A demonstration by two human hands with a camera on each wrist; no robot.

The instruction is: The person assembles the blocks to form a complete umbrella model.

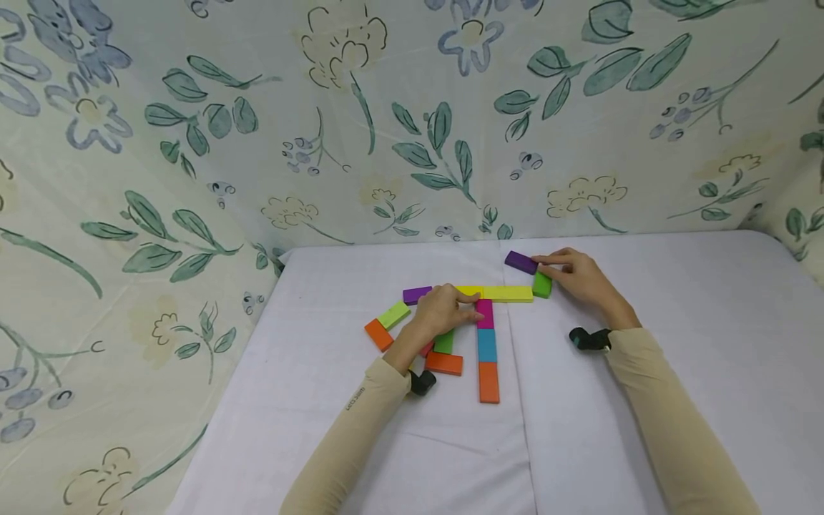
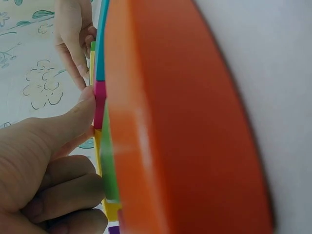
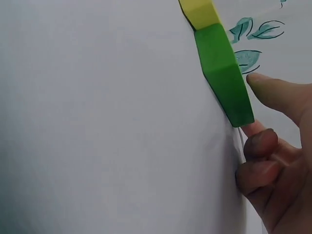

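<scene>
My left hand (image 1: 440, 311) has its thumb and index fingertip at the upper left corner of a magenta block (image 1: 486, 318), where it meets a row of yellow blocks (image 1: 508, 294). Below the magenta block a blue block (image 1: 487, 345) and an orange block (image 1: 489, 383) continue in line. My right hand (image 1: 579, 279) pinches the near end of a tilted purple block (image 1: 520, 262) between thumb and index finger. Just beneath those fingertips, a green block (image 3: 224, 73) adjoins the yellow row's right end. The purple block is hidden in the right wrist view.
Left of the column lie another purple block (image 1: 416, 295), a lime block (image 1: 393, 315) and orange blocks (image 1: 444, 363), partly hidden by my left forearm. A white cloth (image 1: 579, 429) covers the table. Floral fabric (image 1: 412, 107) hangs behind it.
</scene>
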